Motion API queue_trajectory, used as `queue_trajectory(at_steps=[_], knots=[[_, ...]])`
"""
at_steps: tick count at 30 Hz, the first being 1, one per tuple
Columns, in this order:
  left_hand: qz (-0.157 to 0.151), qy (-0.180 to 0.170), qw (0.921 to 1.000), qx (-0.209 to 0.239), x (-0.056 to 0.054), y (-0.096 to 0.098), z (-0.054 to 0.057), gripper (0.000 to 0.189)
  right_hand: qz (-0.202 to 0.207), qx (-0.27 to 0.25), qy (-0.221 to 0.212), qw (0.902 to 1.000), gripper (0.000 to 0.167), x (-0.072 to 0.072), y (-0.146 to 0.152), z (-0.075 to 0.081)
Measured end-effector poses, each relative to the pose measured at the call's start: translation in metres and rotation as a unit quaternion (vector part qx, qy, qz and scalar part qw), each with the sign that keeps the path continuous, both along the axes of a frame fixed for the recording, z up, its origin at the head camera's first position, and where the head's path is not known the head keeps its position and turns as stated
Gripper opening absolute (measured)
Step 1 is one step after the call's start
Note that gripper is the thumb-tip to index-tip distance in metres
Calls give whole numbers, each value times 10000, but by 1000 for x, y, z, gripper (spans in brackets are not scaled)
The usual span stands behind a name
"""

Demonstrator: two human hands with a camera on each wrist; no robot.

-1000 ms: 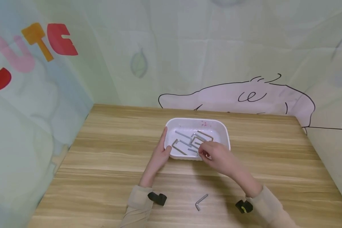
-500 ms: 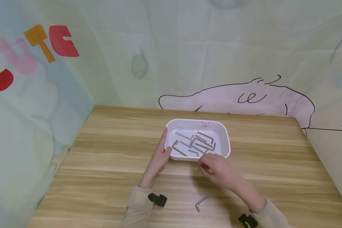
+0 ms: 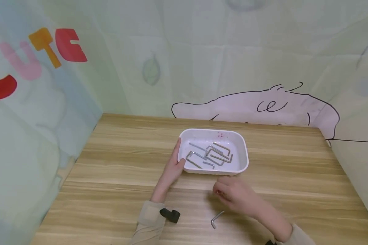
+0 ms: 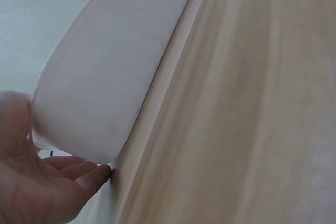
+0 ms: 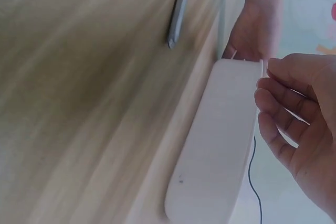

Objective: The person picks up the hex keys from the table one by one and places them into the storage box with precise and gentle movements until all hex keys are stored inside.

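Note:
My left hand [image 3: 172, 168] grips the left end of a white plastic tray [image 3: 244, 156], its thumb at the near corner of the rim and its fingers along the side. In the left wrist view, fingertips [image 4: 97, 179] reach under the tray's lower edge. Several L-shaped hex keys [image 3: 222, 146] lie jumbled in the tray, some silver and some brassy. My right hand [image 3: 237, 195] hovers just in front of the tray, over the table. The right wrist view shows its fingers [image 5: 283, 100] loosely bent, with nothing visible between them. One silver hex key [image 3: 216, 217] lies alone below that hand.
The wood-grain table [image 3: 116, 163] runs back to a pale printed cloth backdrop [image 3: 125, 51], which also hangs along the left and right sides. A black strap [image 3: 170, 215] with a small device sits at the left cuff.
My right hand has drawn back from inside the tray toward me, uncovering the small hex key near the front rim. The left hand and tray stay in place.

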State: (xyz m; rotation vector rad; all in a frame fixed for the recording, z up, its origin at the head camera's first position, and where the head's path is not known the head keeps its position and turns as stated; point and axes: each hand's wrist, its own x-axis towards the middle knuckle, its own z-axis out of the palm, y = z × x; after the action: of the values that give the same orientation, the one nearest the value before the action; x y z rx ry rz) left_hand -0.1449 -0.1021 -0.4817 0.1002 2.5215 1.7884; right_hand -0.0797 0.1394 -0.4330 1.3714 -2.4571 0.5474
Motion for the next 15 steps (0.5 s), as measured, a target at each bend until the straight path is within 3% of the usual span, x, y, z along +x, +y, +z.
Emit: queue_trajectory(at_steps=[8, 11, 15], knots=[[12, 41, 10000, 20, 1, 0, 1, 79, 279, 259, 104, 9992, 12, 10, 3, -10], [-8, 51, 10000, 5, 0, 1, 1, 78, 242, 450, -16, 9987, 7, 16, 5, -12], [-4, 56, 10000, 24, 0, 1, 0, 79, 183, 736, -277, 9967, 14, 22, 7, -14]])
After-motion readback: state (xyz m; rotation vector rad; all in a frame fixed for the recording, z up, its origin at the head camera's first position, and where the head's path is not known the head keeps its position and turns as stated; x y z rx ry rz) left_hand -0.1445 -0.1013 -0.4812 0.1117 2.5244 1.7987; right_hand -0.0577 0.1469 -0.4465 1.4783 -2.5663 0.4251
